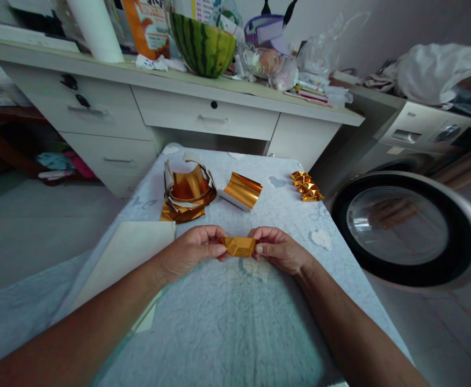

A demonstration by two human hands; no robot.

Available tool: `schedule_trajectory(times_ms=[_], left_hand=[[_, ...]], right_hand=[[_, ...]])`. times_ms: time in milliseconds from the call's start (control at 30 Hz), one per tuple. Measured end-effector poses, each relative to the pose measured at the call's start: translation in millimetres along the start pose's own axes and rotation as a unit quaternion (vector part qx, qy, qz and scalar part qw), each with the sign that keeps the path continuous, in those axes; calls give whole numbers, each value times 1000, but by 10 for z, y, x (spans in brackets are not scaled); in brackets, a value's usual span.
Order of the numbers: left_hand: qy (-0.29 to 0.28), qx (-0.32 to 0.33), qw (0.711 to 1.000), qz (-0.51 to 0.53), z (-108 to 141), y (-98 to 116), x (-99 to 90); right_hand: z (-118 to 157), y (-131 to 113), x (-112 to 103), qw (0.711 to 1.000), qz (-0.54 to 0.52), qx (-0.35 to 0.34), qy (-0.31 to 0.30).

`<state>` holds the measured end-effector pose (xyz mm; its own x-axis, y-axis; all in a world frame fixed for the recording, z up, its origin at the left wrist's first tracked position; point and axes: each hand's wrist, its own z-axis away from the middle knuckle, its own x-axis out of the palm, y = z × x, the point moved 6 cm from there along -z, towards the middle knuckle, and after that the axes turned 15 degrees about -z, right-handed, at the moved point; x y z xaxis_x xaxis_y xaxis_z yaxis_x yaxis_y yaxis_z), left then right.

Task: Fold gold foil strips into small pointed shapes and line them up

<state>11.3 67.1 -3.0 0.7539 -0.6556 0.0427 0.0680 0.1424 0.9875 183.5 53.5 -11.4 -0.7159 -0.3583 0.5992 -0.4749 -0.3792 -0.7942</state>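
Between my two hands, just above the cloth-covered table [235,333], is a small folded piece of gold foil paper [239,247]. My left hand [201,244] pinches its left end with thumb and fingers. Its right end is pinched in my right hand [277,248]. Beyond them lies a curled sheet of gold foil paper [243,189], its pale underside showing along one edge. To the left of that sheet, a heap of curled gold foil strips [190,188] rests on the table. Several folded gold foil pieces [306,187] sit in a row at the right edge.
White paper sheets [138,244] lie under my left forearm. Behind the table stands a white desk [207,107] with drawers, bearing a cut watermelon [203,45], a paper roll [96,29] and plastic bags. A washing machine's round door [408,228] hangs open at right.
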Motion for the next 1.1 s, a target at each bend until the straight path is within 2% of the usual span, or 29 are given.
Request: schedule_trajectory(times_ms=[167,500,767,1100], left_hand=[[12,-9,1000,-6,-8,-5,-14],[-14,-28,999,-9,12,-1,37],[17,-12,1000,-7,-11,25,-1],[7,-39,999,-36,0,-3,5]], right_hand=[[0,11,18,1000,14,0,-8],[0,-12,55,999,52,5,-3],[4,9,69,998,54,8,-16],[-1,13,81,997,74,16,-13]])
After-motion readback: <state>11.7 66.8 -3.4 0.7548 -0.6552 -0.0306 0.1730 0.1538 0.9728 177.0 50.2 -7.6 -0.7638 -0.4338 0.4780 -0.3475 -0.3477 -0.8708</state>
